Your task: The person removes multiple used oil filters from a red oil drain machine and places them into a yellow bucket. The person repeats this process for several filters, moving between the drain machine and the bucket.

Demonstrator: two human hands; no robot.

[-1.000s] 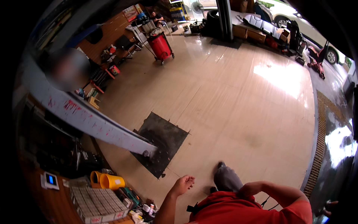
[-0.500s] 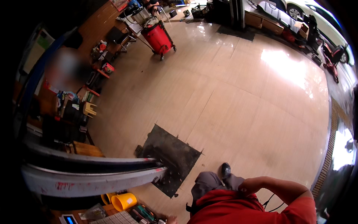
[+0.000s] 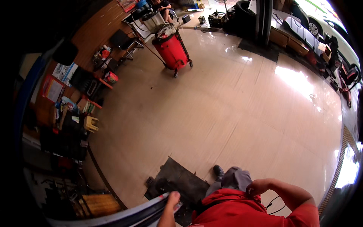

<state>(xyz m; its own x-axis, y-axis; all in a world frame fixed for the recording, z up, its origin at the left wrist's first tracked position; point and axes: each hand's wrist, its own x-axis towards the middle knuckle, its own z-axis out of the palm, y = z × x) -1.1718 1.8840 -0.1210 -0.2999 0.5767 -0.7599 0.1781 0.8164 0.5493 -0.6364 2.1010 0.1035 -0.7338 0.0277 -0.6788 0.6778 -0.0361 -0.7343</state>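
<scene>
My left hand (image 3: 172, 199) is at the lower edge, closed over the near end of a long curved grey panel (image 3: 132, 216) that runs off to the lower left. My right hand (image 3: 258, 187) is bent in against my waist in a fist, just above my red shirt (image 3: 242, 212), and I see nothing in it. A thin black cable (image 3: 275, 206) hangs beside that arm. My grey trouser leg (image 3: 234, 178) and black shoe (image 3: 218, 170) stand at the edge of a black floor mat (image 3: 181, 179).
A red wheeled drum (image 3: 172, 51) stands at the back of the glossy tan floor (image 3: 234, 106). Cluttered shelves (image 3: 75, 102) and a yellow stool (image 3: 90, 123) line the left wall. A seated person (image 3: 160, 5), a lift post (image 3: 264, 15) and a white car (image 3: 321, 22) are far back.
The grey panel has dropped from mid-left down to the lower edge. My left hand has come onto its near end, and my right hand has stayed at my waist.
</scene>
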